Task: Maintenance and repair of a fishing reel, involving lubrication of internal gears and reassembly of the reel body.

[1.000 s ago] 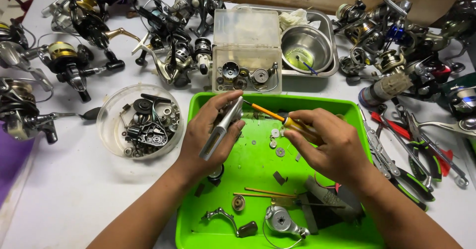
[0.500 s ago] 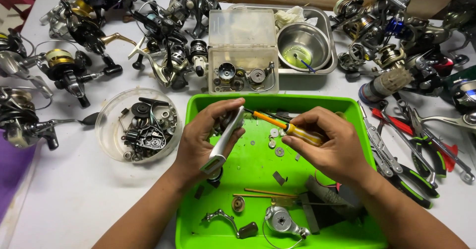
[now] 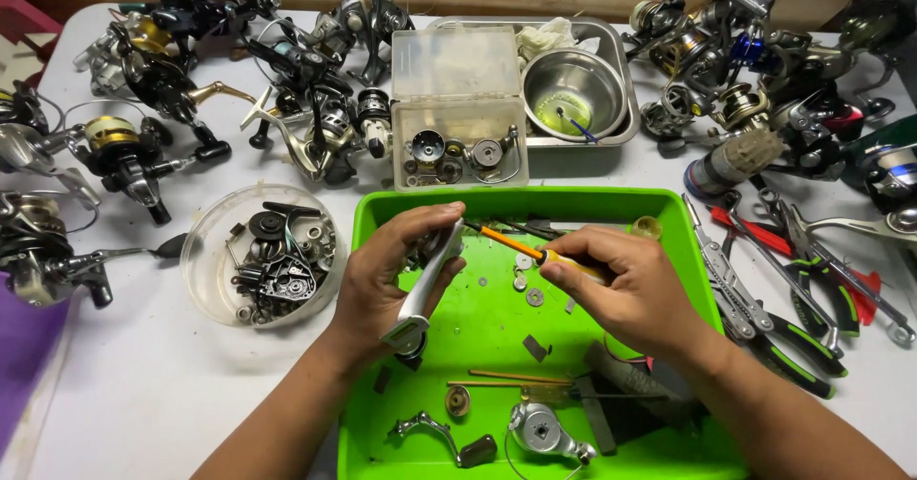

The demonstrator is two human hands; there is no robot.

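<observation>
Left hand (image 3: 387,275): you grip a silver reel part (image 3: 425,284), frame centre.
Right hand (image 3: 626,284): you pinch an orange screwdriver (image 3: 521,244) above the green tray (image 3: 688,251).

Repair workbench: heaped fishing reels (image 3: 143,146); pliers (image 3: 764,298); green parts tray (image 3: 497,327).

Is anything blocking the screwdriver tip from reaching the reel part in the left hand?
Nothing visible. The right hand holds the orange screwdriver, its tip already at the silver reel part gripped by the left hand.
</observation>
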